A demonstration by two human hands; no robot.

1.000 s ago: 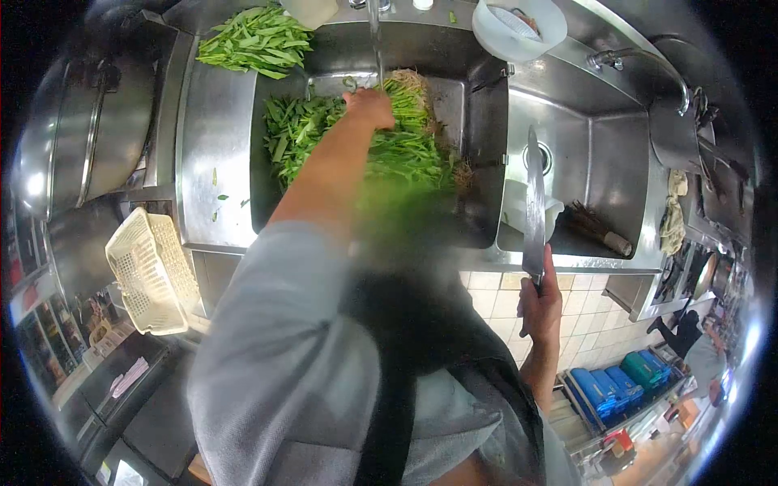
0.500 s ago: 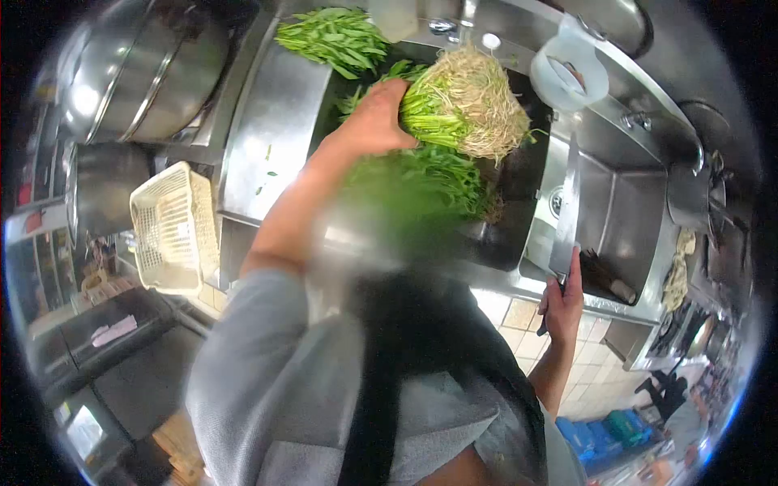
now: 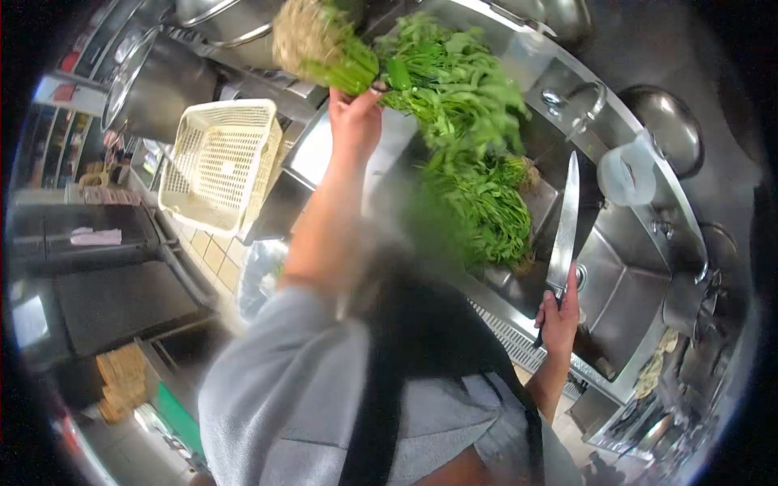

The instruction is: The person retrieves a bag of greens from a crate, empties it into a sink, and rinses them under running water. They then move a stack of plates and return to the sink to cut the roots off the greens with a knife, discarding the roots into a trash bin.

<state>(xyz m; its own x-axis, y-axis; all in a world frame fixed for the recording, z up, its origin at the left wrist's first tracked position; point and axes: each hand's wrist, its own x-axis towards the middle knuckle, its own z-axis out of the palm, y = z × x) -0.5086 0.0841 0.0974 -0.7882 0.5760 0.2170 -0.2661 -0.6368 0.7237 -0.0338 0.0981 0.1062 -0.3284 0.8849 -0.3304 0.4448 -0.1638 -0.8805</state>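
My left hand (image 3: 355,125) is closed around a bunch of leafy greens (image 3: 348,69), gripping it by the stems. Pale, tangled roots form the bunch's upper left end, and its leaves spread right over the metal counter and sink. In my right hand (image 3: 559,316) is a long kitchen knife (image 3: 565,231), its blade pointing up and away from me near the sink divider. More leafy greens (image 3: 494,215) lie in the dark sink basin between my two hands, some with roots showing. A blurred patch hides part of the area close to my body.
A cream plastic basket (image 3: 261,182) sits at the left. Beyond it are a large metal pot (image 3: 166,89) and other pans. A whitish plastic container (image 3: 628,174) stands behind the sinks near a faucet (image 3: 596,97). A second steel basin (image 3: 620,292) is at the right.
My left hand has carried the rooted bunch up and left, away from the sink, with its roots now toward the left. The view has turned left. My right hand keeps the knife.
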